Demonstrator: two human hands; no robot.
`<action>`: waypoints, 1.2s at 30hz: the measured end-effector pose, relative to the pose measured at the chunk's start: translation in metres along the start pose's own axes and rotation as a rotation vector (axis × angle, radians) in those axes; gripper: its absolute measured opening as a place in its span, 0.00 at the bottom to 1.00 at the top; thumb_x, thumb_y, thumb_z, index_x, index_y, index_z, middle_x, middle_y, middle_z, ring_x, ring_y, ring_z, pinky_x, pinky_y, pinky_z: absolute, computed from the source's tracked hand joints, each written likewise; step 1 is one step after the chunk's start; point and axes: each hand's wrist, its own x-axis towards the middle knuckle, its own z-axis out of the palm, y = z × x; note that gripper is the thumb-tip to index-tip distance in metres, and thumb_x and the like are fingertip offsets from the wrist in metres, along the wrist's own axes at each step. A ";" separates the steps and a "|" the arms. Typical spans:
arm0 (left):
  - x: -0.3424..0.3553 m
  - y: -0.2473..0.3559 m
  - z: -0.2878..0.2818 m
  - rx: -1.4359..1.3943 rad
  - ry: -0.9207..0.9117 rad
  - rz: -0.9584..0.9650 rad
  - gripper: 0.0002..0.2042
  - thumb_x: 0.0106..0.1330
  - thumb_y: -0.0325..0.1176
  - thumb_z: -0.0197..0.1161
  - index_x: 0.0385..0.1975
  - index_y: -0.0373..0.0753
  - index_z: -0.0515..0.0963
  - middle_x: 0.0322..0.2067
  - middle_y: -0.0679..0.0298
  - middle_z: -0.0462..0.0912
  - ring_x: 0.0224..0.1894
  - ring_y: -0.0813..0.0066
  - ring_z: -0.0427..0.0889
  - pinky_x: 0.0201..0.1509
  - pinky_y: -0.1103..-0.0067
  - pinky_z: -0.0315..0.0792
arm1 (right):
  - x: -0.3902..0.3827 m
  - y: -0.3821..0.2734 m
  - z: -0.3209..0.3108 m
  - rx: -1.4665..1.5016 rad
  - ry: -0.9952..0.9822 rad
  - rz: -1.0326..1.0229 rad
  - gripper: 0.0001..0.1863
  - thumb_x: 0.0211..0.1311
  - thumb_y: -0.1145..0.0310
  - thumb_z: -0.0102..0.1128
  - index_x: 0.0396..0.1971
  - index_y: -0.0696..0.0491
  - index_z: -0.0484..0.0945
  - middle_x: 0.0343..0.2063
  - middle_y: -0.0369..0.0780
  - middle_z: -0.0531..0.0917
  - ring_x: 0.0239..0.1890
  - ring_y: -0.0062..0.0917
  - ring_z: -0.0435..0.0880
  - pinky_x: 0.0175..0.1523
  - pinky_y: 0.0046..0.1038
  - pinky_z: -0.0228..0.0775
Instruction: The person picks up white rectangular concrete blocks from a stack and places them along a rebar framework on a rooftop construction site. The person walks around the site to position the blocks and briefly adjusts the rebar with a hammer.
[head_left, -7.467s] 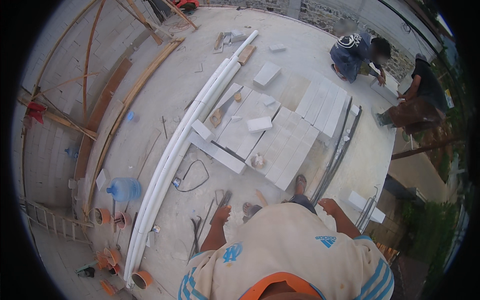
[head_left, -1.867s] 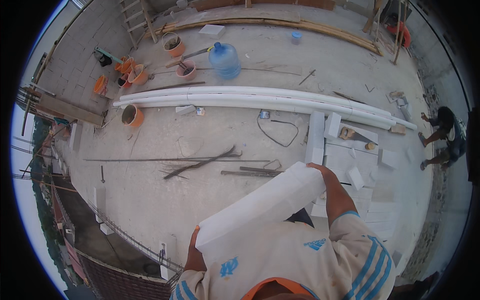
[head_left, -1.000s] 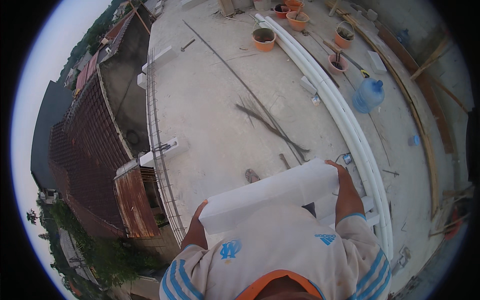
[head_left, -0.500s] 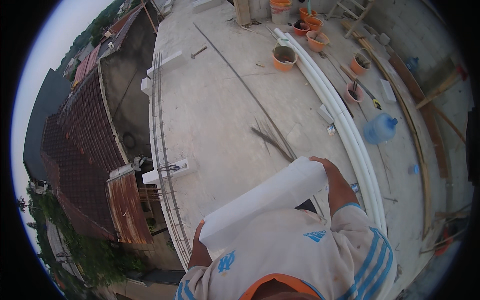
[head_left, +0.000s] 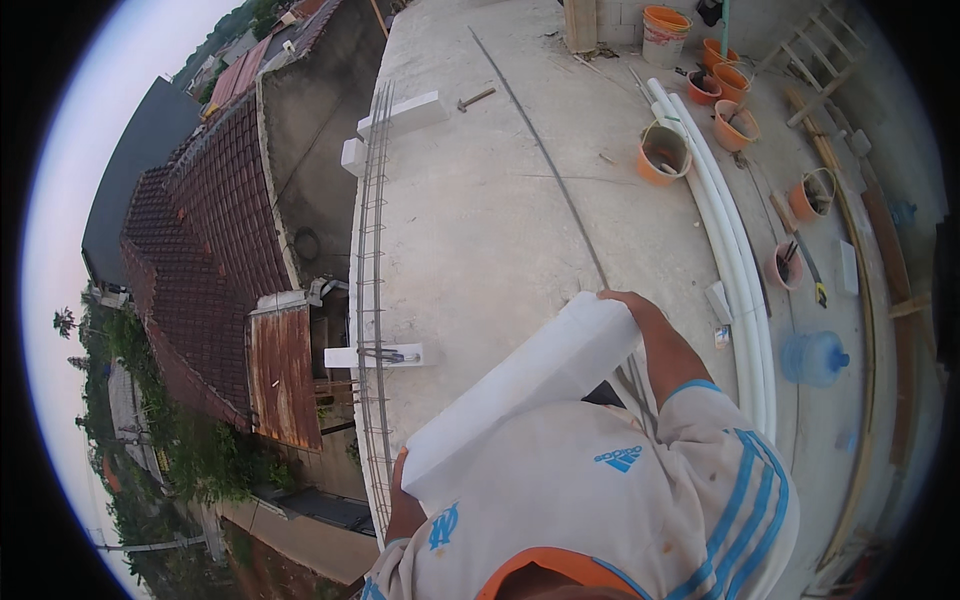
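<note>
A long white building block (head_left: 520, 385) lies across the front of my chest, held between both hands. My left hand (head_left: 401, 478) presses against its near left end, with most of the fingers hidden behind the block. At the far right end my right hand (head_left: 628, 308) wraps over the edge, fingers bent round the corner. The block slants, its right end farther from me than its left. Beyond its right end a long thin metal bar (head_left: 545, 150) lies on the concrete floor.
A steel rebar cage (head_left: 370, 250) runs along the slab's left edge, over a white block (head_left: 405, 355) bearing metal tools. A hammer (head_left: 477, 99) lies farther off. To the right are white pipes (head_left: 735, 290), several orange buckets (head_left: 664, 155), a saw (head_left: 815, 275) and a blue water jug (head_left: 814, 358).
My view has swung left, so floor, rebar cage, pipes and buckets sit farther right in the picture. The block stays in both hands against my chest.
</note>
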 end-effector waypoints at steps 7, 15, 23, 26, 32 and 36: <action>0.080 0.088 0.055 0.028 0.025 -0.006 0.25 0.62 0.50 0.46 0.52 0.37 0.66 0.46 0.57 0.73 0.46 0.65 0.74 0.49 0.71 0.67 | 0.072 -0.122 -0.017 0.013 -0.008 -0.060 0.29 0.40 0.48 0.61 0.39 0.55 0.77 0.36 0.45 0.79 0.38 0.35 0.77 0.46 0.33 0.65; 0.242 0.224 0.114 0.062 0.019 0.014 0.25 0.61 0.49 0.48 0.51 0.37 0.66 0.46 0.58 0.73 0.46 0.67 0.74 0.49 0.72 0.67 | 0.164 -0.233 -0.033 0.066 0.020 -0.104 0.32 0.43 0.45 0.59 0.43 0.55 0.74 0.40 0.44 0.78 0.39 0.36 0.77 0.46 0.36 0.66; 0.373 0.371 0.158 0.029 -0.034 -0.109 0.21 0.60 0.48 0.51 0.46 0.40 0.72 0.42 0.59 0.77 0.43 0.67 0.75 0.46 0.70 0.69 | 0.201 -0.329 -0.031 0.313 0.047 -0.090 0.28 0.47 0.50 0.60 0.44 0.56 0.73 0.38 0.41 0.79 0.39 0.30 0.77 0.47 0.30 0.66; 0.400 0.413 0.191 0.031 -0.046 -0.144 0.22 0.59 0.49 0.51 0.47 0.40 0.71 0.42 0.58 0.76 0.43 0.66 0.75 0.46 0.70 0.68 | 0.205 -0.371 -0.029 0.330 0.081 -0.119 0.28 0.48 0.51 0.59 0.44 0.56 0.73 0.39 0.41 0.78 0.40 0.31 0.77 0.47 0.30 0.66; 0.429 0.489 0.259 -0.013 0.012 -0.142 0.23 0.58 0.49 0.53 0.48 0.39 0.71 0.44 0.57 0.76 0.44 0.65 0.75 0.47 0.69 0.68 | 0.284 -0.442 -0.057 0.342 0.071 -0.094 0.27 0.49 0.52 0.58 0.46 0.55 0.72 0.41 0.41 0.77 0.42 0.32 0.76 0.48 0.32 0.66; 0.455 0.529 0.300 0.008 0.091 -0.090 0.24 0.58 0.49 0.53 0.47 0.39 0.71 0.43 0.57 0.76 0.45 0.64 0.75 0.47 0.70 0.68 | 0.346 -0.516 -0.078 0.340 -0.067 -0.084 0.28 0.49 0.52 0.59 0.45 0.55 0.72 0.41 0.41 0.77 0.43 0.32 0.75 0.48 0.31 0.66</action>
